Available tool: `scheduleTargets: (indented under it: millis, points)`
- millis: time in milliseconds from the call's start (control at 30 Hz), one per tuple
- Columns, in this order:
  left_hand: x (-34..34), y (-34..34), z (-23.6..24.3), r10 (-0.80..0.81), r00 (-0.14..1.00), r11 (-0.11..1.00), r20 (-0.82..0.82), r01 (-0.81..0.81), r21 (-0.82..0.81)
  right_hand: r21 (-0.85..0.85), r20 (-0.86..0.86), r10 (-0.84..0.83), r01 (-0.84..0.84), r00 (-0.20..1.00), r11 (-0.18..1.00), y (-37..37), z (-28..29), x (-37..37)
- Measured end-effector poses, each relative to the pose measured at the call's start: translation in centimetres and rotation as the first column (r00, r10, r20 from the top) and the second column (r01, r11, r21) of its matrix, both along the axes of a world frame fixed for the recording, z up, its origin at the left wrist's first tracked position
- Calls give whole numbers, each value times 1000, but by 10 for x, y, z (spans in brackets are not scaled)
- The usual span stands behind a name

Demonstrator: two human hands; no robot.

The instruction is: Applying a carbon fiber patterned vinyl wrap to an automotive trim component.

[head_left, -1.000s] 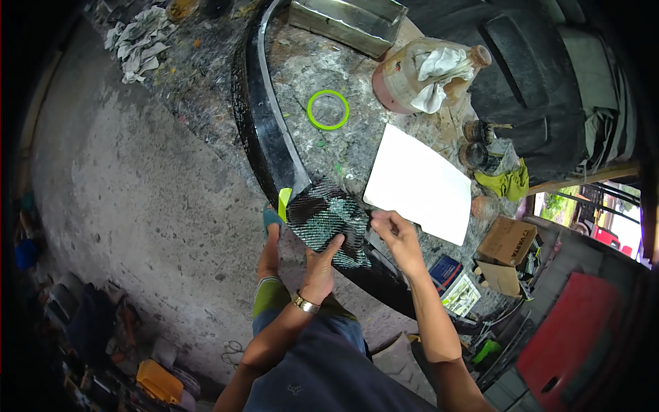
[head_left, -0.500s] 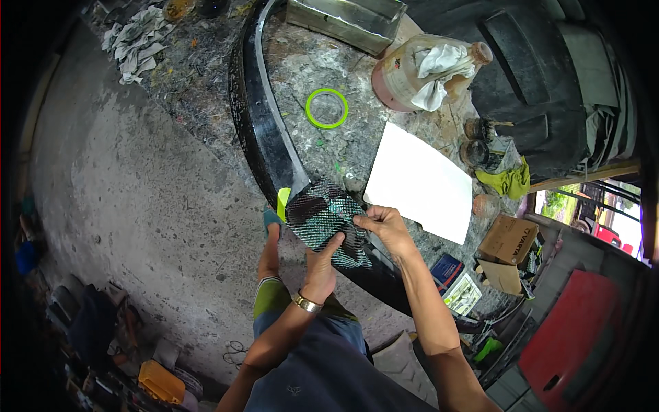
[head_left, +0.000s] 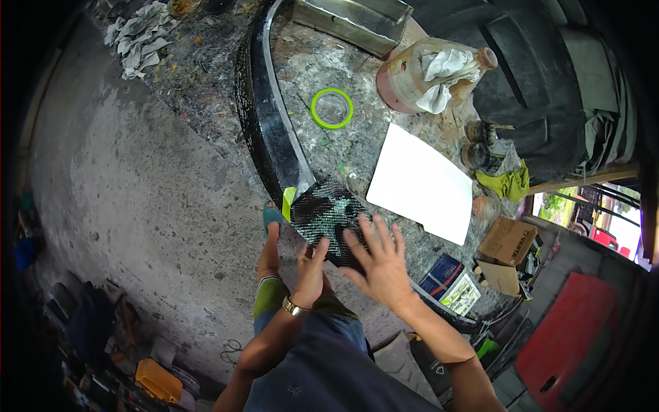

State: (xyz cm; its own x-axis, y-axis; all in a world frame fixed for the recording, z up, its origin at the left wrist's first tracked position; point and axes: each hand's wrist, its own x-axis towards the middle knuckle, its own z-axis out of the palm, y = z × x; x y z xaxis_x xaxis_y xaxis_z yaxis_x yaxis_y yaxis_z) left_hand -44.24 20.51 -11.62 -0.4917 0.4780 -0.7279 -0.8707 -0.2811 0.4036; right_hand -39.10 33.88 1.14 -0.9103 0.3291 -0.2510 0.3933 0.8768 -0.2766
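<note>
A dark woven carbon-fibre cloth [head_left: 326,213] with a greenish sheen drapes over the curved black panel [head_left: 276,130] near its middle. A strip of yellow-green tape [head_left: 288,203] sits at the cloth's left edge. My right hand [head_left: 384,264] lies over the cloth's right side, palm down, its fingers spread. At the cloth's near edge is my left hand [head_left: 310,276], thumb and fingers apart, the thumb tip touching or almost touching the weave. Part of the cloth is hidden beneath the right hand.
On the stained table lie a white sheet [head_left: 422,184] and a green tape roll [head_left: 332,108]. Beyond them stand a large jug [head_left: 412,75] with a rag on it and a metal tray [head_left: 357,20]. Dark jars [head_left: 475,155] and a cardboard box [head_left: 508,242] are at the right.
My right hand has released its pinch on the cloth's edge and spread flat over it. My left hand has shifted slightly down and left, its thumb lifting. The cloth lies flatter.
</note>
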Motion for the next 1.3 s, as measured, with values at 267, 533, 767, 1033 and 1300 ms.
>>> scheduleTargets:
  millis: [267, 533, 767, 1033, 1300]
  points:
    - [-3, -5, 0, -60, 998, 998, -4, 60, -27, 93, 178, 108, -126, 978, 988, -2, -5, -5]
    - [-4, -6, 2, -68, 995, 997, -67, 66, -29, 86, 140, 53, -65, 989, 994, -1, -3, -9]
    - [-18, -11, -7, -131, 976, 991, -174, 132, -8, -48, -70, -121, 118, 990, 992, -19, 43, 15]
    - [-59, 2, 5, -335, 910, 938, -243, 299, -175, -494, 91, -412, 400, 907, 772, -109, 32, 114]
    - [-56, -9, 11, -637, 711, 771, -299, 584, -254, -498, 162, -832, 772, 530, 395, -175, 15, 219]
